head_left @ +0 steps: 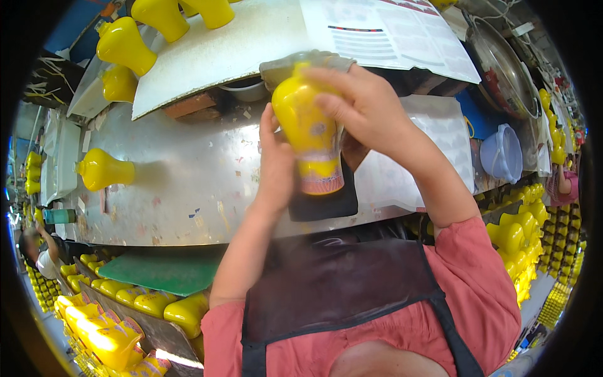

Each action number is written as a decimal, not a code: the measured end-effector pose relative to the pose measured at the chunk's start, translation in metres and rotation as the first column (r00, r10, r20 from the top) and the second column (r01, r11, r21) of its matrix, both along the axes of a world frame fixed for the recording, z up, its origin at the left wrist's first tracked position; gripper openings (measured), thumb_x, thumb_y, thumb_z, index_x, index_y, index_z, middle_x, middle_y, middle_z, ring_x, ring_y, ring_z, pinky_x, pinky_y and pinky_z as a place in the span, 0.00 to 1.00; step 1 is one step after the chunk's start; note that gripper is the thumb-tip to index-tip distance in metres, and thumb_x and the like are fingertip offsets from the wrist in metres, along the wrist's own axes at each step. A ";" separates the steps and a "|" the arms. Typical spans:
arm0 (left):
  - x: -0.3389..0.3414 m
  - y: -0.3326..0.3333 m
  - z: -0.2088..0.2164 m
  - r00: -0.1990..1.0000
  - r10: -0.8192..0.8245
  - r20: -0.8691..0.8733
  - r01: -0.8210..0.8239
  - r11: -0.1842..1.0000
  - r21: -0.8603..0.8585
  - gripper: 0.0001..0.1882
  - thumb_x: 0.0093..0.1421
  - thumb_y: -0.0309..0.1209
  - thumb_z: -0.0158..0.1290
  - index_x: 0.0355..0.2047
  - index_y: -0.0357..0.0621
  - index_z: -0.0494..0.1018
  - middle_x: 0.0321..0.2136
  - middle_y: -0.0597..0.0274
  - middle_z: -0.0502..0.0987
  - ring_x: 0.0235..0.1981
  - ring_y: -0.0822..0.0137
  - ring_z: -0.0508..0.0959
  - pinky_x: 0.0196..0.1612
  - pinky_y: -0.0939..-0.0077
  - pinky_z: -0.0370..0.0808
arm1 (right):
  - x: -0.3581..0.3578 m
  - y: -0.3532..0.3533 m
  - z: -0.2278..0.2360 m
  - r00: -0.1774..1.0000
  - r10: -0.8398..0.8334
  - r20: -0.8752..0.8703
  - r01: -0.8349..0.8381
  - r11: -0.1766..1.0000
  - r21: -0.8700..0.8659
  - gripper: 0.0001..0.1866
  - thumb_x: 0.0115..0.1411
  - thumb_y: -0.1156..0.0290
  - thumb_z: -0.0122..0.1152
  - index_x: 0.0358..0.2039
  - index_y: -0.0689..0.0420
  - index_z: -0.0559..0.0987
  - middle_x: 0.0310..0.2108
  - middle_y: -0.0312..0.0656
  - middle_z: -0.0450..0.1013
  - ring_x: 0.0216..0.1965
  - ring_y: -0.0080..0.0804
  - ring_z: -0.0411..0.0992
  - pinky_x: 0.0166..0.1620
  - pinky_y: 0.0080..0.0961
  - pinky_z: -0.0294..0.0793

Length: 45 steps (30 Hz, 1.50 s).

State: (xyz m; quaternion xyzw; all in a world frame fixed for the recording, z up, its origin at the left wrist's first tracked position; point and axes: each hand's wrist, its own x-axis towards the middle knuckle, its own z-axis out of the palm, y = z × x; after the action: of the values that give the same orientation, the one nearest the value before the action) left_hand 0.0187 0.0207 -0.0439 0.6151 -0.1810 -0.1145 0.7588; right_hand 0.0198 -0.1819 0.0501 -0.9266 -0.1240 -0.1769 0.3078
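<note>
A glossy yellow vase-shaped bottle (pixel 295 119) stands tilted in front of me, its narrow neck pointing away. Patterned bands in pink and purple run around its lower part, and a small purple motif sits on its side. My left hand (pixel 276 166) is closed around the bottle's left side. Over its right shoulder my right hand (pixel 367 107) lies with thumb and forefinger stretched apart, touching the surface; the fingers are slightly blurred. Under the bottle's base is a black pad (pixel 326 208). A grey-brown cloth (pixel 339 61) lies just behind the neck.
Another yellow bottle (pixel 105 169) lies on the metal table (pixel 188 182) at left. More bottles (pixel 125 45) stand on the white board (pixel 251 38). Printed sheets (pixel 383 38) cover the far right. A pale blue bucket (pixel 502 154) is beyond the table's right end; bottle rows (pixel 151 305) flank me.
</note>
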 end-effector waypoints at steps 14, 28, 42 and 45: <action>0.002 0.015 -0.006 0.994 -0.103 -0.031 0.102 0.994 -0.047 0.43 0.73 0.47 0.49 0.77 0.51 0.38 0.70 0.50 0.59 0.70 0.57 0.61 0.72 0.61 0.57 | -0.038 -0.009 -0.045 0.914 0.112 -0.390 0.128 0.833 0.539 0.54 0.53 0.59 0.74 0.75 0.53 0.54 0.67 0.57 0.64 0.40 0.38 0.78 0.48 0.33 0.78; 0.008 0.004 0.018 0.977 -0.190 -0.096 0.190 0.982 -0.012 0.42 0.70 0.42 0.45 0.75 0.38 0.39 0.70 0.50 0.56 0.71 0.57 0.58 0.72 0.64 0.55 | -0.041 -0.015 -0.056 0.948 0.103 -0.303 0.064 0.867 0.494 0.46 0.59 0.74 0.64 0.76 0.48 0.54 0.68 0.47 0.64 0.35 0.21 0.75 0.41 0.20 0.77; 0.015 0.000 0.029 0.714 -0.080 0.696 -0.435 0.728 0.530 0.44 0.66 0.45 0.54 0.76 0.47 0.47 0.73 0.40 0.47 0.73 0.44 0.52 0.73 0.54 0.49 | -0.033 0.001 -0.035 0.947 -0.002 -0.321 0.178 0.836 0.519 0.40 0.61 0.57 0.66 0.71 0.56 0.64 0.61 0.54 0.72 0.47 0.41 0.77 0.53 0.35 0.75; 0.015 -0.008 0.034 0.710 -0.083 0.700 -0.455 0.705 0.545 0.45 0.59 0.45 0.60 0.73 0.50 0.54 0.71 0.38 0.48 0.70 0.37 0.55 0.70 0.48 0.55 | -0.027 0.007 -0.036 0.967 -0.074 -0.242 0.164 0.911 0.378 0.40 0.61 0.53 0.66 0.70 0.56 0.65 0.63 0.56 0.69 0.59 0.50 0.71 0.62 0.40 0.69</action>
State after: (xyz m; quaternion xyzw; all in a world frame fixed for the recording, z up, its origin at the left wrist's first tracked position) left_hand 0.0339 0.0126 -0.0099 0.8627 -0.3207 0.1439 0.3635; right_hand -0.0069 -0.1749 0.0141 -0.8650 0.0067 -0.1121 0.4890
